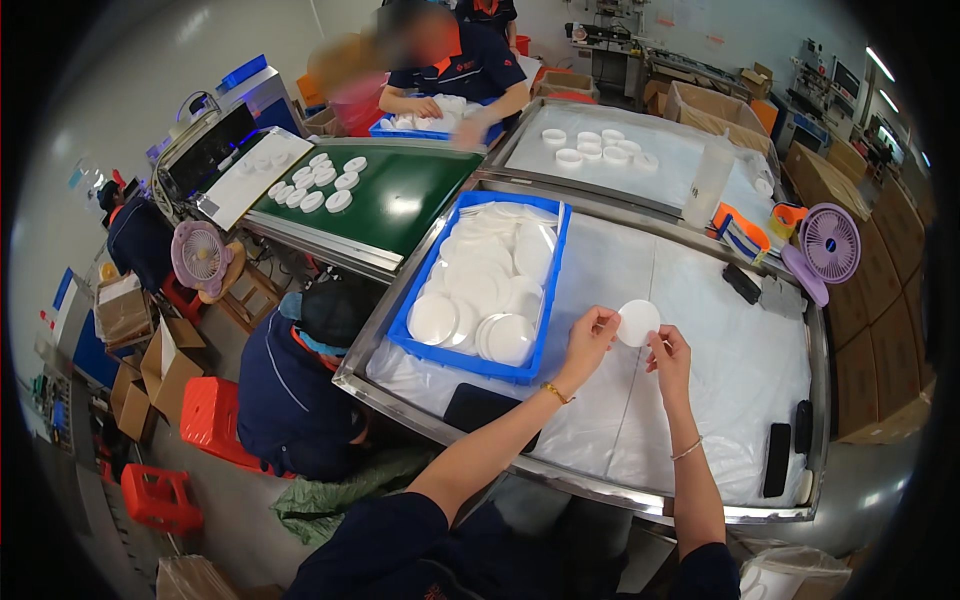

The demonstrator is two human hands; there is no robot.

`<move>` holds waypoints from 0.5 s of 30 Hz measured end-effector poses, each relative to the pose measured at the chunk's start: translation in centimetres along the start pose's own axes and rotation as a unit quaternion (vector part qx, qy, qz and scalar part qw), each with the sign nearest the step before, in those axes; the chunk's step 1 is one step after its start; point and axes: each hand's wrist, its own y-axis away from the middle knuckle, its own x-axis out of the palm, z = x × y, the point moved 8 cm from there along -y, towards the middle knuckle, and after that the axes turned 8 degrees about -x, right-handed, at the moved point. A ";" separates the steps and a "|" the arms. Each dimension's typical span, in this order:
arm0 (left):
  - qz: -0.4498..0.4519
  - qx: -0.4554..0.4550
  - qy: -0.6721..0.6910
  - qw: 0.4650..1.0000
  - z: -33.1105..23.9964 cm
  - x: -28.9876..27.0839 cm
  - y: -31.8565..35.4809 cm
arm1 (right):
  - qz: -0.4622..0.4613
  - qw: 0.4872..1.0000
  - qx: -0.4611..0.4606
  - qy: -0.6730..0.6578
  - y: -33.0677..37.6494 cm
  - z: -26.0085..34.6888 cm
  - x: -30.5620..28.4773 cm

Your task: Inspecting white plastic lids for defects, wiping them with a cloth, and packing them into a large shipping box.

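One white disc sits right of the frame's centre, held up between two hands above a table covered in clear plastic sheet. The left hand pinches its left edge with thumb and forefinger closed on it, and the right hand grips its lower right edge the same way. The disc is round, flat, plain white and smooth. Just left of the hands, one blue tray holds a pile of similar white discs, overlapping too much to count. In the upper left, a green conveyor belt carries about twelve white caps. At the upper centre, a second table holds about eight white rings. Two small pink fans show, one at the right and one at the left.
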 end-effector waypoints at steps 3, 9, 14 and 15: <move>-0.003 0.005 -0.004 1.000 -0.4 0.1 0.3 | -0.006 0.995 -0.068 0.067 0.6 1.5 0.1; -0.013 0.049 -0.083 0.995 -1.8 0.4 1.1 | 0.050 0.932 -0.210 0.292 1.8 5.1 2.2; -0.019 0.107 -0.124 0.986 -2.4 0.9 1.6 | 0.045 0.930 -0.183 0.315 2.3 5.6 2.4; -0.005 0.101 -0.126 0.987 -2.5 1.2 1.7 | 0.037 0.929 -0.181 0.320 2.3 5.7 2.3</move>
